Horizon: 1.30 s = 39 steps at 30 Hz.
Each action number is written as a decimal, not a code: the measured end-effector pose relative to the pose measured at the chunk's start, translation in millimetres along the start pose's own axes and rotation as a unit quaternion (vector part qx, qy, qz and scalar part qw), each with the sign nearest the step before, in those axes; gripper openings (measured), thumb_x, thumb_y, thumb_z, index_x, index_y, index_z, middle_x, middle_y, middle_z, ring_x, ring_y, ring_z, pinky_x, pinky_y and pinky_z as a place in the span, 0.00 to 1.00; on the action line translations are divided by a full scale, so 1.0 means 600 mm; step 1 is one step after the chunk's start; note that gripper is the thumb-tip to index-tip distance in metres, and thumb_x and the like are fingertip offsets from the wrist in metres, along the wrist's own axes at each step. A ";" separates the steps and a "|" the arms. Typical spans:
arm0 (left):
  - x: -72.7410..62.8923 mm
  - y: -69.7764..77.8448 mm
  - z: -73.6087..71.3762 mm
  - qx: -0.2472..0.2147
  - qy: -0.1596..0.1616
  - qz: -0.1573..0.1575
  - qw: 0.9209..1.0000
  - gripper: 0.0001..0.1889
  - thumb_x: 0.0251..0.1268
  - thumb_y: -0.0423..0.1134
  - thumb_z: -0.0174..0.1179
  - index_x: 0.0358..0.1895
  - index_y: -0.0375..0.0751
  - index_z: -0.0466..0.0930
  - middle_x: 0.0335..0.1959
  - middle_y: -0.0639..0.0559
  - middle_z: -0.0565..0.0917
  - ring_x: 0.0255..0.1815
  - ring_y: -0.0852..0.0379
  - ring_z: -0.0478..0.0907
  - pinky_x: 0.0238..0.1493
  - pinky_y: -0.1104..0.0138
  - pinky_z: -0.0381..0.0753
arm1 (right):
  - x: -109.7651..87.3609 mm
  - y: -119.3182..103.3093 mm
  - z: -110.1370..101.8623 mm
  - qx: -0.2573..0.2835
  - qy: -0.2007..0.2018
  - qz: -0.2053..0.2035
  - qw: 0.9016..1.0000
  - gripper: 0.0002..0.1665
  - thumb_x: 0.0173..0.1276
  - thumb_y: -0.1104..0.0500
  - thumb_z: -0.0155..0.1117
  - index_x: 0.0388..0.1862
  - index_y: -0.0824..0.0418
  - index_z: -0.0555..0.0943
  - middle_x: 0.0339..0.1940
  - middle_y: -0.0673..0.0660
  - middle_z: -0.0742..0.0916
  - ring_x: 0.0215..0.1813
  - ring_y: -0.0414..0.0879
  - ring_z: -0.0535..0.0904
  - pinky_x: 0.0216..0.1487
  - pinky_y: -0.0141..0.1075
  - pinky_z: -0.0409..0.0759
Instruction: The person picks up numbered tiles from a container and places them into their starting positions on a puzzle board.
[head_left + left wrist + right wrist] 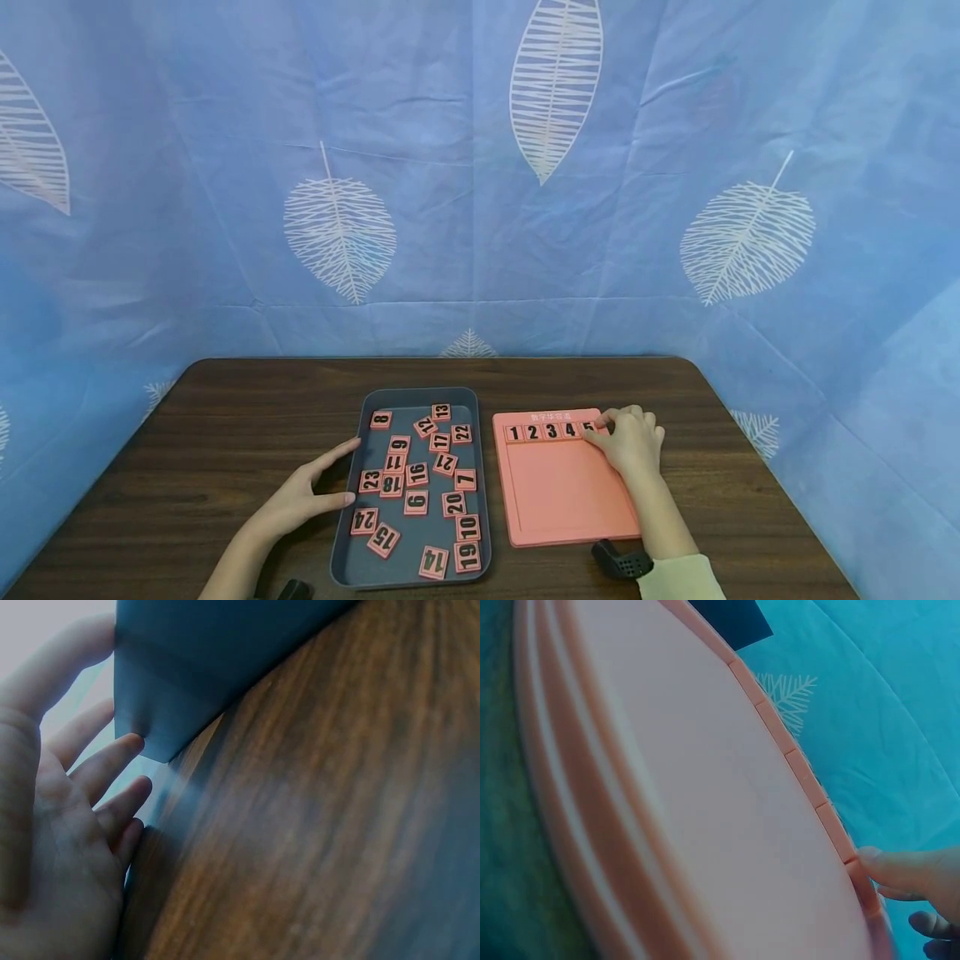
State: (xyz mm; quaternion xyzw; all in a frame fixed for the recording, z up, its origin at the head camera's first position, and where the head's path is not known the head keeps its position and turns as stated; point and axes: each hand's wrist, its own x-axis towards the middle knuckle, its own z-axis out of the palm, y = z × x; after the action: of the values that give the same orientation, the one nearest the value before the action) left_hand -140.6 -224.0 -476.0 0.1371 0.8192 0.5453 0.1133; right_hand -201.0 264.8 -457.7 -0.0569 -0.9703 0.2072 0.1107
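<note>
My right hand (636,437) is at the top right corner of a pink number puzzle board (558,492), thumb and forefinger on the number 5 tile (588,427). That tile sits at the end of the top row, after 1, 2, 3 and 4. In the right wrist view the thumb (900,871) meets the edge of the tile row. On the other side, my left hand (296,500) touches the left wall of a dark grey tray (412,533), its fingers spread. The left wrist view shows the fingers (112,761) extended against the tray's outer side (180,682).
Loose pink number tiles lie scattered in the tray at various angles, among them 8 (381,419), 6 (416,502) and 14 (433,562). Tray and board stand side by side on a dark wooden table (247,417). A blue leaf-patterned curtain (465,208) hangs behind.
</note>
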 end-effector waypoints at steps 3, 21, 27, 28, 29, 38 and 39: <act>-0.001 0.003 0.001 0.003 -0.002 0.002 1.000 0.39 0.62 0.39 0.65 0.75 0.47 0.57 0.74 0.35 0.53 0.72 0.29 0.44 0.60 0.31 0.52 | 0.002 0.004 0.002 0.013 -0.005 -0.008 1.000 0.19 0.55 0.48 0.75 0.38 0.59 0.85 0.50 0.68 0.77 0.47 0.63 0.67 0.42 0.52 0.60; 0.000 -0.001 0.003 -0.005 0.000 -0.009 1.000 0.39 0.62 0.39 0.65 0.75 0.49 0.57 0.74 0.36 0.53 0.72 0.30 0.44 0.60 0.32 0.52 | -0.002 -0.028 -0.015 0.115 0.041 -0.114 0.986 0.15 0.55 0.55 0.76 0.41 0.56 0.86 0.48 0.60 0.76 0.50 0.59 0.65 0.47 0.54 0.56; 0.001 0.002 0.002 0.001 0.003 -0.011 1.000 0.39 0.61 0.40 0.66 0.75 0.50 0.58 0.74 0.36 0.54 0.72 0.29 0.44 0.60 0.32 0.53 | -0.016 -0.083 -0.026 0.158 0.047 -0.171 0.971 0.16 0.50 0.58 0.79 0.39 0.53 0.87 0.43 0.54 0.76 0.47 0.54 0.65 0.44 0.48 0.55; 0.001 0.002 0.001 0.001 0.002 -0.009 1.000 0.39 0.61 0.40 0.66 0.75 0.50 0.58 0.74 0.36 0.54 0.72 0.29 0.44 0.60 0.32 0.53 | -0.019 -0.093 -0.028 0.164 0.042 -0.178 0.969 0.16 0.50 0.57 0.79 0.39 0.53 0.87 0.43 0.54 0.76 0.47 0.53 0.65 0.44 0.48 0.55; 0.001 0.003 0.001 0.002 0.001 -0.006 1.000 0.39 0.61 0.39 0.66 0.75 0.49 0.58 0.74 0.36 0.54 0.72 0.29 0.44 0.60 0.32 0.53 | -0.023 -0.103 -0.028 0.169 0.040 -0.186 0.967 0.16 0.49 0.57 0.79 0.39 0.53 0.87 0.42 0.53 0.76 0.47 0.53 0.65 0.44 0.47 0.55; -0.002 0.005 0.002 -0.005 -0.003 0.001 1.000 0.38 0.62 0.38 0.65 0.75 0.48 0.58 0.74 0.36 0.53 0.72 0.28 0.43 0.59 0.31 0.51 | -0.068 -0.183 -0.018 0.182 -0.008 -0.240 0.954 0.18 0.47 0.53 0.80 0.39 0.49 0.87 0.41 0.46 0.74 0.45 0.46 0.63 0.45 0.46 0.59; -0.002 0.004 0.002 -0.006 -0.003 0.002 1.000 0.38 0.62 0.38 0.65 0.75 0.48 0.58 0.74 0.35 0.53 0.72 0.28 0.43 0.59 0.31 0.51 | -0.074 -0.191 -0.016 0.185 -0.018 -0.244 0.952 0.18 0.47 0.52 0.80 0.39 0.48 0.87 0.42 0.45 0.74 0.45 0.45 0.63 0.45 0.46 0.60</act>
State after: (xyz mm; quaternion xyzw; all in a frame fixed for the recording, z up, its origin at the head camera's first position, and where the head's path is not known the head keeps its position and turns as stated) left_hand -138.8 -222.5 -473.9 0.1400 0.8150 0.5503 0.1157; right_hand -163.2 157.4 -410.2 0.2064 -0.9010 0.3512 0.1489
